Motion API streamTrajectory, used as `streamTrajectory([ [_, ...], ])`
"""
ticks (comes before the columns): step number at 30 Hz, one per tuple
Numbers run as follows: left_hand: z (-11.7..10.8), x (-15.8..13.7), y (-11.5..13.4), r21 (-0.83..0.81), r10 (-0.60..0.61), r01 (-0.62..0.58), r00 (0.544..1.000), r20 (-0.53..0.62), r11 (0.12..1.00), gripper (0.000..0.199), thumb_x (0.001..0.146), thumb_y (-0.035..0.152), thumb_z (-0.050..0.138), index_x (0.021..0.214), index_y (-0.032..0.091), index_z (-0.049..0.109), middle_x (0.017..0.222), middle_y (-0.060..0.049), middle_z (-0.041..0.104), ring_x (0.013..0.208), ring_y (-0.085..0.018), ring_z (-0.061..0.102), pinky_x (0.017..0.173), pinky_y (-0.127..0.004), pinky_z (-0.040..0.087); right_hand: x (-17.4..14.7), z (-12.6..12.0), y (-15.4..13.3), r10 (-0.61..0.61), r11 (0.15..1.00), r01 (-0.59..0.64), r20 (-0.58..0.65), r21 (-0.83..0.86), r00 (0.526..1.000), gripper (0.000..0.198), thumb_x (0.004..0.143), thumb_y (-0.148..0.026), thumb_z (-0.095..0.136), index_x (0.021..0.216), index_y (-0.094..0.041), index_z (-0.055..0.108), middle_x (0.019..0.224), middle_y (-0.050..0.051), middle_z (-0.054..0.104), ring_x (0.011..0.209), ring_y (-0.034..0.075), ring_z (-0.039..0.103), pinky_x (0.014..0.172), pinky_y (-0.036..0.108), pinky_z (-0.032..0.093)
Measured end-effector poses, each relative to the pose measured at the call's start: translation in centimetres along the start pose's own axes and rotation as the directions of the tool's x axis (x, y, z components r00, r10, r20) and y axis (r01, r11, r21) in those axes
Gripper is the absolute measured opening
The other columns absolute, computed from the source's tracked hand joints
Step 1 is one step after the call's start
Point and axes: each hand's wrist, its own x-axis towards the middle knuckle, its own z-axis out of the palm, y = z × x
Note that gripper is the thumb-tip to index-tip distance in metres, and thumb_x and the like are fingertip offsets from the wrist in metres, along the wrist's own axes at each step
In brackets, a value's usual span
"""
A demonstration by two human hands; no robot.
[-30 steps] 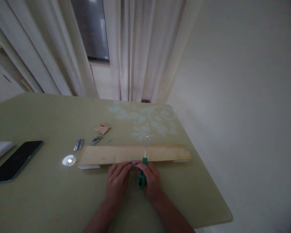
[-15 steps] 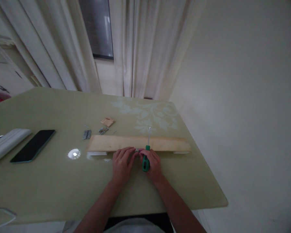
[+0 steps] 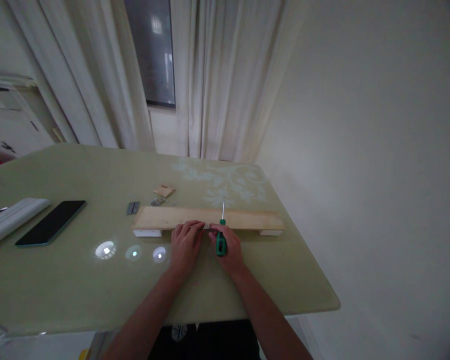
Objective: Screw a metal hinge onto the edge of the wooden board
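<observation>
A pale wooden board (image 3: 247, 219) lies across the table, raised on white blocks at its ends. At its near edge, my left hand (image 3: 186, 248) pinches one side of a small greyish metal piece (image 3: 207, 227), too small to name surely. My right hand (image 3: 232, 251) has its fingertips at the other side of that piece. Tucked in the same right hand is a screwdriver (image 3: 221, 244) with a green handle, its thin shaft pointing away over the board. Both hands are closed, and the fingers partly cover the metal piece.
Left of the board lie a grey hinge (image 3: 133, 208), a small heap of metal hardware (image 3: 157, 202) and a little wooden piece (image 3: 164, 191). Farther left are a black phone (image 3: 52, 222) and a long white object (image 3: 17, 220). A wall (image 3: 378, 175) borders the table's right side.
The camera view has shifted slightly, and more light reflections show on the table. The metal piece shows more between my fingers; the screwdriver stays in my right hand, its shaft slightly more upright.
</observation>
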Motion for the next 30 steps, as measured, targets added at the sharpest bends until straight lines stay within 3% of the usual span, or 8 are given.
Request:
streamTrajectory([
  [4,0.2,0.0,-0.7,-0.009,0.024,-0.024,0.999,-0.022,1.000,0.022,0.108,0.022,0.063,0.120,0.020,0.081,0.119,-0.010,0.082,0.107,-0.031,0.069,0.097,-0.046,0.053,0.2,-0.9,-0.7,0.070,0.997,-0.073,-0.213,-0.006,0.975,0.031,0.110,-0.041,0.066,0.136,-0.025,0.062,0.091,0.002,0.078,0.070,0.015,0.074,0.070,0.028,0.063],
  [7,0.0,0.0,-0.9,-0.017,0.043,-0.043,0.999,-0.033,0.999,0.021,0.109,0.023,0.063,0.119,0.022,0.082,0.118,-0.008,0.083,0.106,-0.029,0.070,0.096,-0.044,0.055,1.0,-2.2,-1.3,0.090,0.995,-0.098,-0.360,-0.003,0.928,0.024,0.111,-0.045,0.059,0.124,-0.025,0.057,0.085,0.000,0.071,0.064,0.014,0.068,0.061,0.025,0.056],
  [9,-0.1,0.0,-1.1,-0.023,0.053,-0.054,0.998,-0.038,0.998,0.022,0.109,0.024,0.062,0.118,0.023,0.083,0.118,-0.008,0.083,0.105,-0.028,0.071,0.096,-0.043,0.056,2.4,-3.4,-1.9,0.090,0.995,-0.101,-0.386,-0.006,0.918,0.020,0.111,-0.046,0.058,0.110,-0.027,0.054,0.078,-0.003,0.066,0.060,0.013,0.064,0.057,0.024,0.051],
  [14,-0.6,-0.3,-1.6,-0.037,0.081,-0.082,0.996,-0.028,0.996,0.023,0.110,0.026,0.063,0.118,0.026,0.084,0.119,-0.006,0.085,0.102,-0.026,0.073,0.093,-0.043,0.060,9.7,-5.5,-3.8,0.047,0.995,-0.060,-0.151,-0.083,0.987,0.038,0.100,-0.053,0.075,0.083,-0.025,0.057,0.062,-0.007,0.057,0.051,0.010,0.052,0.058,0.023,0.044],
  [16,-0.7,-0.4,-1.7,-0.049,0.086,-0.087,0.996,-0.019,0.995,0.025,0.110,0.026,0.062,0.118,0.028,0.085,0.121,-0.005,0.085,0.102,-0.026,0.074,0.092,-0.043,0.061,12.9,-5.1,-4.4,0.040,0.990,-0.045,-0.043,-0.134,0.998,0.044,0.098,-0.056,0.077,0.077,-0.024,0.056,0.058,-0.007,0.053,0.052,0.011,0.049,0.060,0.025,0.040],
  [19,-0.8,-0.7,-1.6,-0.063,0.063,-0.064,0.998,-0.010,0.996,0.027,0.111,0.026,0.059,0.117,0.030,0.085,0.122,-0.005,0.086,0.102,-0.027,0.075,0.091,-0.045,0.062,15.9,-3.5,-4.7,0.038,0.978,-0.017,0.100,-0.209,0.994,0.040,0.095,-0.059,0.079,0.083,-0.024,0.062,0.059,-0.005,0.056,0.054,0.014,0.051,0.059,0.028,0.031],
  [24,-1.3,-0.8,-1.0,-0.077,0.048,-0.050,0.999,-0.020,0.996,0.024,0.110,0.027,0.062,0.114,0.031,0.085,0.118,-0.001,0.088,0.096,-0.026,0.076,0.089,-0.043,0.062,16.4,-1.6,-4.2,0.073,0.959,0.004,0.260,-0.285,0.963,0.039,0.094,-0.058,0.081,0.110,-0.026,0.066,0.070,-0.003,0.069,0.059,0.019,0.064,0.060,0.028,0.029],
  [30,-1.9,-0.9,-0.5,-0.080,0.031,-0.032,0.999,-0.014,0.996,0.023,0.111,0.026,0.062,0.114,0.031,0.084,0.118,-0.001,0.088,0.097,-0.025,0.077,0.088,-0.041,0.061,16.5,-3.2,-4.2,0.090,0.941,0.038,0.359,-0.335,0.929,0.044,0.100,-0.059,0.076,0.123,-0.027,0.058,0.080,-0.002,0.074,0.063,0.020,0.069,0.060,0.028,0.029],
])
